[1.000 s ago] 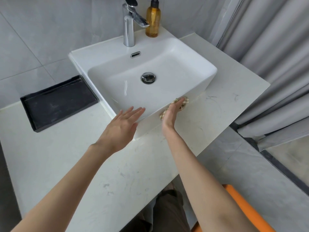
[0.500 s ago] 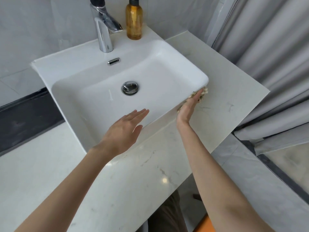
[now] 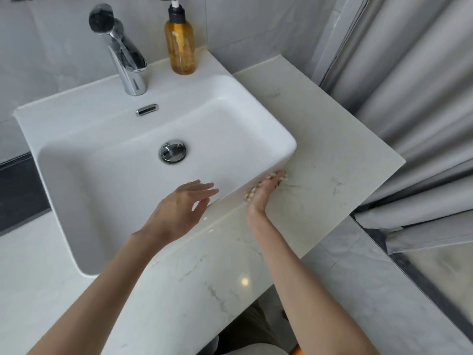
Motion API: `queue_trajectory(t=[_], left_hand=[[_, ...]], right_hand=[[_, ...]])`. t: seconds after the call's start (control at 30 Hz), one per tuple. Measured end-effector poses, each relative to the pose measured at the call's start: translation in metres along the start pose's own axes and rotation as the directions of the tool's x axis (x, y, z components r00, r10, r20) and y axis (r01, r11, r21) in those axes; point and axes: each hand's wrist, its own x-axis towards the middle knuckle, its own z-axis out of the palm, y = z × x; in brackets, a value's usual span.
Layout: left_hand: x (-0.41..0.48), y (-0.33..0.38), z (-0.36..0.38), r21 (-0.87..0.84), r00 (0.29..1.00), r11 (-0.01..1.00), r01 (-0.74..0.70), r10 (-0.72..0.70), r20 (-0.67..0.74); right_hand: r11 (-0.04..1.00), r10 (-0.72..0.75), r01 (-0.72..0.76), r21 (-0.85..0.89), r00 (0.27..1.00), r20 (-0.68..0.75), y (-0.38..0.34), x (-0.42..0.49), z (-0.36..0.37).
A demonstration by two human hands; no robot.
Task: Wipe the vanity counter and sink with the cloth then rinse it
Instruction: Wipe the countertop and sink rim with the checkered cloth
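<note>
A white rectangular sink (image 3: 230, 106) stands on a pale marble vanity counter (image 3: 332, 155). My right hand (image 3: 263, 194) presses a small beige cloth (image 3: 280, 178) flat against the sink's outer front wall, near its right corner, just above the counter. Most of the cloth is hidden under the palm. My left hand (image 3: 181, 208) hovers over the sink's front rim, fingers spread and holding nothing. A chrome tap (image 3: 128, 62) rises at the back of the sink, and a chrome drain plug (image 3: 172, 151) sits in the basin.
An amber soap pump bottle (image 3: 181, 47) stands on the sink's back right ledge. A dark tray (image 3: 18, 190) lies on the counter to the left. Grey curtains (image 3: 409, 98) hang at the right, beyond the counter's edge. Grey tiled wall behind.
My right hand has slid the cloth rightward along the sink's front wall toward its right corner. The view has shifted right and closer. My left hand has stayed over the front rim.
</note>
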Motion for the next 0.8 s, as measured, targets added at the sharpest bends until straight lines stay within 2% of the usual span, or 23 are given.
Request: queue_trajectory(t=[0.37,0.43,0.53,0.8], left_hand=[[-0.069,-0.041,-0.029,0.016,0.998,0.999,0.029,-0.028,-0.055],[-0.089,-0.050,-0.037,0.010,0.998,1.000,0.013,-0.012,-0.060],[-0.118,-0.063,-0.049,0.003,0.997,1.000,0.026,-0.026,-0.069],[-0.171,-0.090,-0.063,0.002,0.996,0.999,0.049,-0.049,-0.073]], right_hand=[[0.988,0.051,-0.035,-0.150,0.993,0.108,0.064,-0.103,0.018],[0.973,0.095,-0.065,-0.220,0.987,0.132,0.066,-0.126,0.022],[0.954,0.051,-0.003,-0.300,0.987,0.151,0.069,-0.167,0.030],[0.814,0.133,0.056,-0.578,0.951,0.280,0.103,-0.229,0.027]])
